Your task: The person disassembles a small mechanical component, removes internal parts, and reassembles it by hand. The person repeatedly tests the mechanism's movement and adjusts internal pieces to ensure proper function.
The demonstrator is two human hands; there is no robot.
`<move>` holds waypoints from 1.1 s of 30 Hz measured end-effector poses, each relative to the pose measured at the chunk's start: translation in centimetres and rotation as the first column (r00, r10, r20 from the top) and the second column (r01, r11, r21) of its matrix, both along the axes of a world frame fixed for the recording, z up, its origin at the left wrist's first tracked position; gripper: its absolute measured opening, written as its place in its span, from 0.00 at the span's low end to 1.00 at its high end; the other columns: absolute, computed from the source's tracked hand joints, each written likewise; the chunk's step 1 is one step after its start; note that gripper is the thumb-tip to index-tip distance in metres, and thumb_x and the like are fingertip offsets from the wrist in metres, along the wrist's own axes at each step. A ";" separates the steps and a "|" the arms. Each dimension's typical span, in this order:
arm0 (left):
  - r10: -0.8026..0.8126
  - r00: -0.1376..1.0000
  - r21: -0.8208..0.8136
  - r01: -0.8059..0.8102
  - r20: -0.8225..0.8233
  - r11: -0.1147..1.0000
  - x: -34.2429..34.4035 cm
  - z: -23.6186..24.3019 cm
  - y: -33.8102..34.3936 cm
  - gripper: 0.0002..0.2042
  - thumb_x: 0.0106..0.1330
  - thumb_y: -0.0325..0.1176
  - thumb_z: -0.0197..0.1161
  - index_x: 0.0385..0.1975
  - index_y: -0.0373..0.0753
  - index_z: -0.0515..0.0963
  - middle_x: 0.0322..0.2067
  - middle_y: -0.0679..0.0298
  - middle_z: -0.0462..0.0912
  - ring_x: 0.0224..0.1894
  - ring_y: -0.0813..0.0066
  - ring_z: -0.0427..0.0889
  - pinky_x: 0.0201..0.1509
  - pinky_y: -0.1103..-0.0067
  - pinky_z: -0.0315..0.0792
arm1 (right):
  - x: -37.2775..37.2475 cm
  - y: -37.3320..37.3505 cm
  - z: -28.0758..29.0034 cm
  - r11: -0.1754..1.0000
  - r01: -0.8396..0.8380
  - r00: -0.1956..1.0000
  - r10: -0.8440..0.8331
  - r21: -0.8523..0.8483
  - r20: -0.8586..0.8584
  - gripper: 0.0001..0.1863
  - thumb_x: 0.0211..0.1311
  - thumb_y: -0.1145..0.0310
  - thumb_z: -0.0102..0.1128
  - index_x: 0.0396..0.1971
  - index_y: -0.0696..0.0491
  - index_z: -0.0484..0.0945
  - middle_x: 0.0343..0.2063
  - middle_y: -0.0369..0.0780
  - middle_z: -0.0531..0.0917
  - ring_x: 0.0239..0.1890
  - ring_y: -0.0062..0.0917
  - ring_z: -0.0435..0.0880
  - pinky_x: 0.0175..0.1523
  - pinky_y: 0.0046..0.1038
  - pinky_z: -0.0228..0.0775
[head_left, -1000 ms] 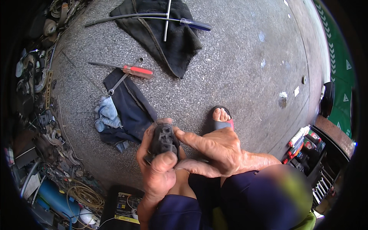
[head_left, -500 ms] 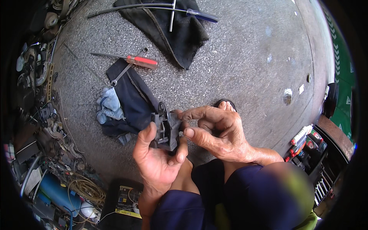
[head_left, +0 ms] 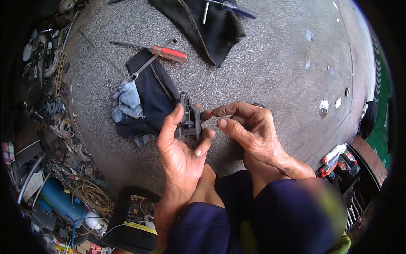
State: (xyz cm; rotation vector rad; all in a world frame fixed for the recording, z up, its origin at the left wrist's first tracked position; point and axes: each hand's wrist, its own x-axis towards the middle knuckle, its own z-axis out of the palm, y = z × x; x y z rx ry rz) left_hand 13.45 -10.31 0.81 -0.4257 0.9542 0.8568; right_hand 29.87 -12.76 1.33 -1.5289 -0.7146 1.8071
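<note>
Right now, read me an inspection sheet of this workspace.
Surface: speckled grey floor with pale patches.
Things in hand: black molded part.
Fingers: left fingers hold the part; right fingers part-curled beside it, gripping nothing; contact unclear.
Clutter: red-handled screwdriver crossing a wrench, which lies partly on a dark blue cloth; light-blue rag bunched against that cloth; black cloth farther out, with a blue-handled tool on it.
Cables: tan coil at lower left; cord or hose, cannot tell.
Surroundings: heaped mixed parts at left; row of wrenches at lower right; green sheet far right.
</note>
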 end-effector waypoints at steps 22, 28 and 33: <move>-0.118 0.763 0.348 0.420 -0.635 0.838 1.6 2.3 -0.7 0.29 0.54 0.33 0.67 0.57 0.31 0.67 0.43 0.56 0.78 0.34 0.77 0.79 0.29 0.85 0.73 | 0.1 2.0 1.1 0.984 0.093 0.995 -0.086 0.151 -0.053 0.11 0.65 0.68 0.61 0.40 0.61 0.82 0.23 0.33 0.82 0.27 0.08 0.74 0.29 0.14 0.65; 0.108 0.480 0.458 0.711 -0.871 0.534 1.6 1.9 -1.1 0.35 0.46 0.29 0.73 0.58 0.29 0.67 0.45 0.51 0.78 0.44 0.70 0.80 0.45 0.76 0.76 | 0.9 1.6 3.3 0.992 0.110 0.994 -0.111 0.056 0.003 0.10 0.53 0.72 0.70 0.35 0.60 0.85 0.21 0.39 0.82 0.26 0.17 0.77 0.35 0.20 0.67; 0.284 0.360 0.449 0.809 -0.889 0.379 1.2 1.3 -1.6 0.37 0.45 0.31 0.74 0.57 0.25 0.66 0.47 0.46 0.76 0.45 0.60 0.81 0.46 0.71 0.78 | 2.8 1.8 4.0 0.952 -0.168 0.975 0.122 0.257 0.186 0.09 0.56 0.67 0.69 0.37 0.53 0.86 0.10 0.31 0.75 0.14 0.08 0.68 0.21 0.17 0.57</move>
